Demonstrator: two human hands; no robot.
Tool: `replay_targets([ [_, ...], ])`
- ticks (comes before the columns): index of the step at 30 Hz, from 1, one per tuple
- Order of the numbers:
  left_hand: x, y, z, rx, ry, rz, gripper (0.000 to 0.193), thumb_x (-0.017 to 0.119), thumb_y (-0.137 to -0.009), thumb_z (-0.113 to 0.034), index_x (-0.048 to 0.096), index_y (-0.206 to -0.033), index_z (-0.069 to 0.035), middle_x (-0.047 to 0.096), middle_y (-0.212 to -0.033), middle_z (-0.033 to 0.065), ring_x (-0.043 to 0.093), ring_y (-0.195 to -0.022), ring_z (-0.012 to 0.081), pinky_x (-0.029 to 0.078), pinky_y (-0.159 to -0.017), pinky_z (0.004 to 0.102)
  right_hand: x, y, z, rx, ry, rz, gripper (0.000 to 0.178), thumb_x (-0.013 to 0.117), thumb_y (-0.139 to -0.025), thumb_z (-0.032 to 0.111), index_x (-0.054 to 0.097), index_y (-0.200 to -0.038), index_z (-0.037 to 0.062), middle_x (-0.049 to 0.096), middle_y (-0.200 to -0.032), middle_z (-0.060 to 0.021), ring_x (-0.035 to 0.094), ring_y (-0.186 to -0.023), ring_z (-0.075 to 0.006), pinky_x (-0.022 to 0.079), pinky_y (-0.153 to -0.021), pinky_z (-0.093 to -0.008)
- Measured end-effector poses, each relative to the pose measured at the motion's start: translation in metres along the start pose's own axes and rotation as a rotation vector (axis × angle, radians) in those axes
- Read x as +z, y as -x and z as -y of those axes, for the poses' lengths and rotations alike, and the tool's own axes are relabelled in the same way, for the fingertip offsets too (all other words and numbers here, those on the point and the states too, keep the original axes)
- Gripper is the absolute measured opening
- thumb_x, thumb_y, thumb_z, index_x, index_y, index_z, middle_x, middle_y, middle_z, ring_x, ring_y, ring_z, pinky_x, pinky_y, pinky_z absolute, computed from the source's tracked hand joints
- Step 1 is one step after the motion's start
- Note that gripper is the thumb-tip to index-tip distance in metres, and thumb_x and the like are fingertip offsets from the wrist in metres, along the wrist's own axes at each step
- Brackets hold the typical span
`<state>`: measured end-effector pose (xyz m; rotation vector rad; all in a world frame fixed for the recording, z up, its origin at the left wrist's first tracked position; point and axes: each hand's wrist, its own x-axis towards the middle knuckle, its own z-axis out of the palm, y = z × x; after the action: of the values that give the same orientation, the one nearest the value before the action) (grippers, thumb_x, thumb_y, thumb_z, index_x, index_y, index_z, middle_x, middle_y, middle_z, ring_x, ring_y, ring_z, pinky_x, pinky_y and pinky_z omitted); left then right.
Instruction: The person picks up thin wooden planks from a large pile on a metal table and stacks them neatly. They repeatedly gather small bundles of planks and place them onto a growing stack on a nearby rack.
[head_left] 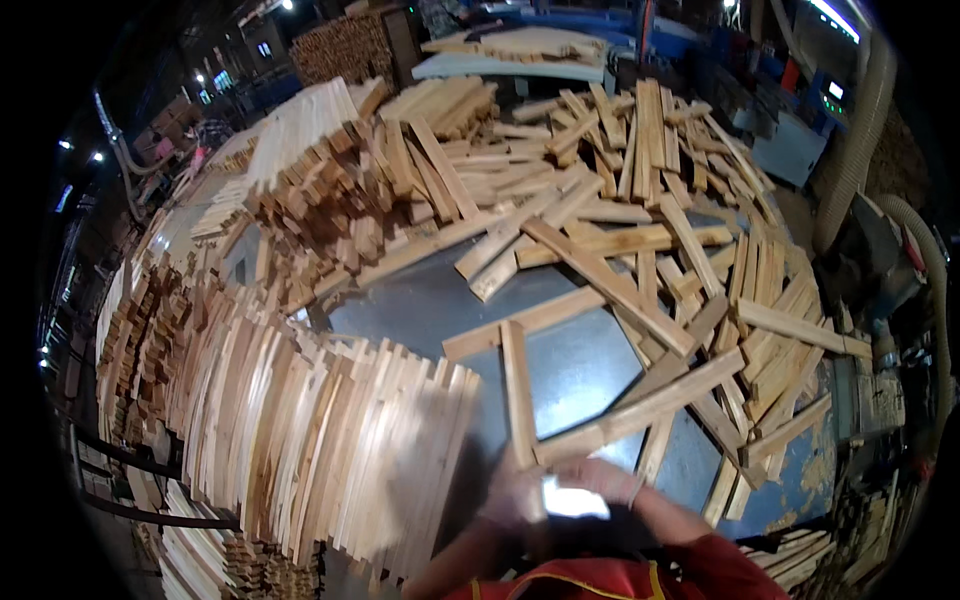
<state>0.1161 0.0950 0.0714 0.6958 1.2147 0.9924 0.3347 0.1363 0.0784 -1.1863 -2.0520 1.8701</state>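
Note:
Close to my body, both hands are together at the near edge of the table. My left hand (512,495) is somewhat blurred, closed at the near end of an upright-lying wooden strip (517,390). Beside it, my right hand (600,478) is curled at the near end of a longer wooden strip (645,408) that slants up to the right. The two strips meet just above my hands. Below my fingers shows a bright white patch (575,500) that I cannot make out. To the left lies a neat row of strips (340,440), set edge to edge.
A grey metal table (420,300) carries a loose heap of strips (690,250) at the right. Stacked strips (310,150) rise at the far left. Dark metal bars (150,515) edge the near left. A ribbed hose (862,140) and machinery (790,145) stand at the far right.

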Motion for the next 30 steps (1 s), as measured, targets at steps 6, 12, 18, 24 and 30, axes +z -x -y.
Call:
replay_targets([
  [6,-0.057,0.035,-0.003,0.085,-1.080,-0.266,0.078,0.073,-0.087,-0.011,0.045,-0.160,-0.008,0.060,-0.142,0.0225,0.060,-0.131,0.0363,0.052,-0.106,0.0448,-0.225,-0.045,0.042,-0.019,0.768,-0.972,0.071,0.080,-0.082,0.035,0.057,-0.141,0.0027,0.066,-0.126,-0.0249,0.063,-0.121,-0.0426,0.051,-0.103,-0.0515],
  [12,-0.117,0.086,0.017,0.369,-1.640,-0.507,0.083,0.079,-0.084,-0.024,0.045,-0.159,-0.009,0.050,-0.155,0.0234,0.044,-0.144,0.0510,0.036,-0.119,0.0642,-0.245,-0.049,0.001,0.389,0.643,-0.707,0.081,0.081,-0.081,0.037,0.050,-0.148,0.0030,0.069,-0.125,-0.0235,0.067,-0.121,-0.0398,0.054,-0.104,-0.0453],
  [18,-0.082,0.097,-0.011,0.297,-1.403,-0.300,0.082,0.077,-0.092,-0.031,0.041,-0.160,-0.002,0.048,-0.158,0.0235,0.050,-0.143,0.0415,0.041,-0.119,0.0524,-0.047,0.011,0.043,0.030,-0.628,-0.492,0.074,0.082,-0.091,0.023,0.048,-0.149,-0.0076,0.072,-0.102,-0.0110,0.071,-0.091,-0.0212,0.060,-0.084,-0.0337],
  [24,-0.040,0.094,-0.033,0.147,-0.502,0.044,0.100,0.079,-0.090,-0.038,0.027,-0.165,0.002,0.058,-0.142,0.0306,0.063,-0.129,0.0400,0.050,-0.110,0.0435,0.142,0.027,0.073,-0.033,-0.848,-0.426,0.070,0.080,-0.094,0.022,0.048,-0.154,0.0007,0.070,-0.117,-0.0078,0.067,-0.103,-0.0189,0.055,-0.095,-0.0321],
  [30,-0.104,0.089,0.014,-0.294,0.547,0.154,0.045,0.076,-0.092,-0.009,0.060,-0.131,0.006,0.069,-0.104,0.0190,0.072,-0.083,0.0335,0.063,-0.073,0.0425,0.077,0.020,0.043,0.013,0.472,-0.396,0.067,0.080,-0.084,0.029,0.059,-0.142,0.0036,0.072,-0.128,-0.0184,0.067,-0.120,-0.0368,0.052,-0.108,-0.0448],
])
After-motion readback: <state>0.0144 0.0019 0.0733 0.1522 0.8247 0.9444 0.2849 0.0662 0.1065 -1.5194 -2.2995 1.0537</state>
